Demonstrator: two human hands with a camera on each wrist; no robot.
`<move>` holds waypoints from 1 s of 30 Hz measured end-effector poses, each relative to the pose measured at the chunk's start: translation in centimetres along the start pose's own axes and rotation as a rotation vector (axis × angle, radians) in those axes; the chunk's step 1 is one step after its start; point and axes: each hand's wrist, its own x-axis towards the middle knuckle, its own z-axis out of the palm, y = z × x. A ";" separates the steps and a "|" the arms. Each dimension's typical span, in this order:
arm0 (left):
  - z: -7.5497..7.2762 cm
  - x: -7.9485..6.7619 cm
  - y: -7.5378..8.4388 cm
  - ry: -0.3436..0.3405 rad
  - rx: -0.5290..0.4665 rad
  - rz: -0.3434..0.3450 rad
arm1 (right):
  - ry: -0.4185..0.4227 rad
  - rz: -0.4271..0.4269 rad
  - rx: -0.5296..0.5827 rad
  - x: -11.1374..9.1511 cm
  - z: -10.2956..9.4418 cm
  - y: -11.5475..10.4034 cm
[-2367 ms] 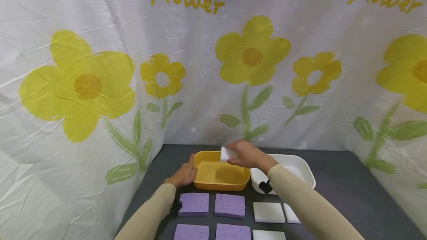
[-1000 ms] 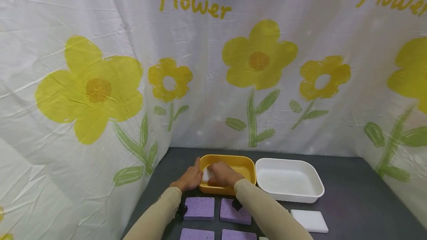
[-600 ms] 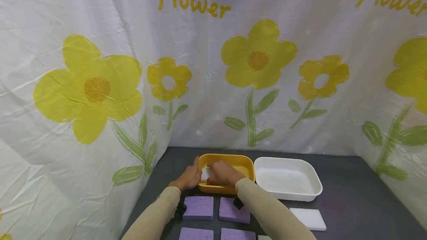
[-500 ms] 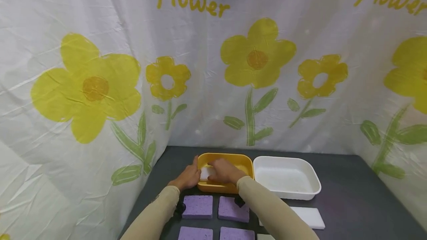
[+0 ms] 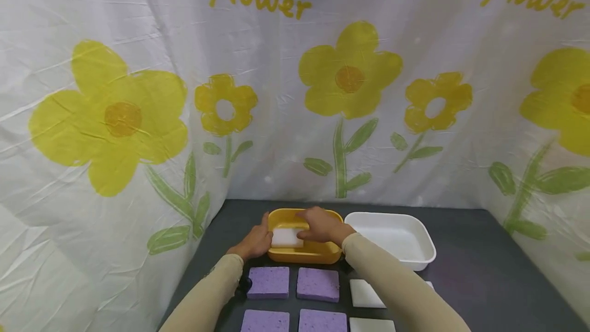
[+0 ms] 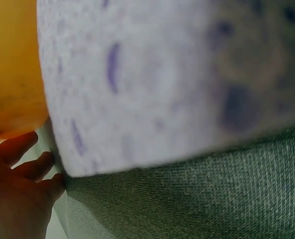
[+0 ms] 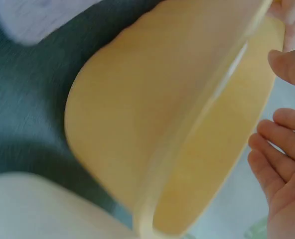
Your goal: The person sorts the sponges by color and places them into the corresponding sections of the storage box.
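Observation:
A yellow tray point(image 5: 304, 256) stands on the dark table, with a white sponge block point(image 5: 286, 238) lying flat in its left part. My left hand point(image 5: 252, 241) rests against the tray's left end; in the left wrist view its fingers point(image 6: 35, 167) are loosely extended beside the yellow wall. Above the tray's middle is my right hand point(image 5: 320, 224), near the sponge block's right edge. The right wrist view shows its thumb and fingers apart, with nothing between them.
Right of the yellow tray stands a white tray point(image 5: 426, 245) with a bare floor. In front lie several purple sponges point(image 5: 318, 284) in rows, and white blocks point(image 5: 366, 293) beside them, partly covered by the right sleeve. A flower-printed curtain point(image 5: 276, 168) hangs behind the table.
My right hand carried the white sponge block into the yellow tray's left part, let go of it and drew back up and rightward. The left hand stays at the tray's end.

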 end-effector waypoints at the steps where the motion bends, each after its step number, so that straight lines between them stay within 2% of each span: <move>1: -0.3 -0.3 0.5 -0.002 -0.011 0.000 | 0.006 -0.003 -0.003 -0.3 -0.3 0.1; 5: -2.2 -2.1 3.4 -0.019 -0.093 -0.032 | 0.021 -0.007 -0.028 -1.7 -1.4 0.4; 8: -2.2 -2.2 3.1 -0.003 -0.078 0.005 | 0.014 -0.009 -0.031 -2.7 -2.1 0.7; 13: -1.3 -1.5 1.2 0.024 -0.012 0.051 | -0.003 -0.016 -0.056 -4.3 -3.2 1.2; 18: -2.6 -2.9 3.9 0.005 -0.047 0.015 | -0.004 -0.042 -0.077 -6.1 -4.5 1.1; 20: -3.3 -3.5 5.4 -0.009 -0.063 -0.032 | -0.003 -0.051 -0.078 -6.9 -5.2 0.9; 24: -3.3 -3.7 5.7 -0.013 -0.055 -0.056 | -0.002 -0.064 -0.090 -8.4 -6.2 0.3; 30: -3.2 -3.6 5.9 -0.014 -0.063 -0.048 | 0.006 -0.078 -0.128 -10.8 -7.0 -0.2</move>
